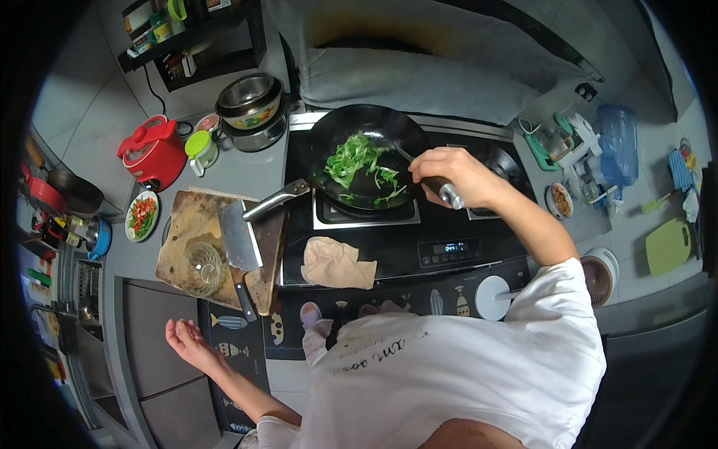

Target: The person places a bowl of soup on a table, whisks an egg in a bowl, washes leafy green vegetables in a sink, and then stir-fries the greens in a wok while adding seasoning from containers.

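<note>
My right hand (453, 177) grips the handle of a cooking utensil (443, 191), whose metal shaft reaches into a black wok (367, 112). Chopped leafy greens (353, 160) lie in the wok, mostly in its left part; the utensil's working end is hard to make out. The wok rests on the left burner, its metal handle (275, 200) pointing left over the board. My left hand (190, 342) hangs in front of the counter, fingers loosely curled, with nothing in it. Nearest to it are a wooden cutting board (190, 224), a cleaver (238, 236) and a glass bowl (201, 269).
A folded tan cloth (338, 262) lies on the stove's front. A plate of chopped red and green vegetables (142, 216), a red cooker (151, 154) and stacked bowls (249, 109) stand left. A bowl of brown food (560, 201) sits right, near a kitchen appliance (572, 137).
</note>
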`<state>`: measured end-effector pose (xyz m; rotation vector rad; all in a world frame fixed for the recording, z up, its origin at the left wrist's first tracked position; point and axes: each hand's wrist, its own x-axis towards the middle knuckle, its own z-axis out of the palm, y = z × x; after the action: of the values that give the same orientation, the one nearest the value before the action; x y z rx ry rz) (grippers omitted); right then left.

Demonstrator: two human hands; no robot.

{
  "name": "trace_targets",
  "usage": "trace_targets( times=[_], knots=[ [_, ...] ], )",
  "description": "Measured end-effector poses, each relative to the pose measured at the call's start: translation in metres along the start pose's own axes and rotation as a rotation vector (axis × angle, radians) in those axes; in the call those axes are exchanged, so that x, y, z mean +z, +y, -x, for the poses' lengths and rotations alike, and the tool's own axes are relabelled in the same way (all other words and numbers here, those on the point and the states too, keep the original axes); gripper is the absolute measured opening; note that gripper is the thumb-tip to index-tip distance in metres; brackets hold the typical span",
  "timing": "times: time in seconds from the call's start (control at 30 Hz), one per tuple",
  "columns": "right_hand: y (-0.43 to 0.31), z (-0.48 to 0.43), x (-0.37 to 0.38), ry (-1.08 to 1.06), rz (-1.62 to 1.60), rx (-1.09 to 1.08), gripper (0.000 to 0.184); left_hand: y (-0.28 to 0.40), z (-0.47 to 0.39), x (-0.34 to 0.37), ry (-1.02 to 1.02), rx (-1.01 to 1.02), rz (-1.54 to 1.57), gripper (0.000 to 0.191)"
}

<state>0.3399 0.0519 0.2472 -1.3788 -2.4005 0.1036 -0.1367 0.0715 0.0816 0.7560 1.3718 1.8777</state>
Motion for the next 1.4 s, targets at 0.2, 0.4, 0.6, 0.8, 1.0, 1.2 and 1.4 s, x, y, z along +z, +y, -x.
trace_targets(
  times=[0.2, 0.4, 0.6, 0.8, 1.0, 1.2, 1.4],
  knots=[
    [0.005, 0.044, 0.046, -0.154, 0.059, -0.13, 0.026, -0.001, 0.001, 0.024, -0.057, 0.008, 0.021, 0.023],
    [0.021, 0.039, 0.051, -0.1, 0.021, -0.163, 0.028, 0.002, 0.009, 0.05, -0.13, 0.002, 0.021, 0.022],
    [-0.02, 0.035, 0.044, -0.151, -0.01, -0.19, 0.027, 0.004, 0.012, 0.057, -0.098, 0.001, 0.025, 0.02],
    [0.07, -0.039, -0.041, 0.316, -0.411, 0.565, 0.016, 0.007, 0.01, 0.057, -0.162, 0.025, 0.054, 0.02],
    [0.13, -0.049, -0.05, 0.345, -0.64, 0.988, 0.032, 0.005, 0.014, 0.039, -0.096, -0.001, 0.042, 0.019],
    [0.13, -0.021, -0.044, 0.55, -0.744, 1.051, 0.035, 0.004, 0.011, 0.011, -0.042, -0.004, -0.006, 0.019],
    [0.109, -0.023, -0.017, 0.501, -0.898, 1.019, 0.034, 0.001, 0.011, 0.022, -0.071, 0.004, -0.027, 0.019]
  ],
)
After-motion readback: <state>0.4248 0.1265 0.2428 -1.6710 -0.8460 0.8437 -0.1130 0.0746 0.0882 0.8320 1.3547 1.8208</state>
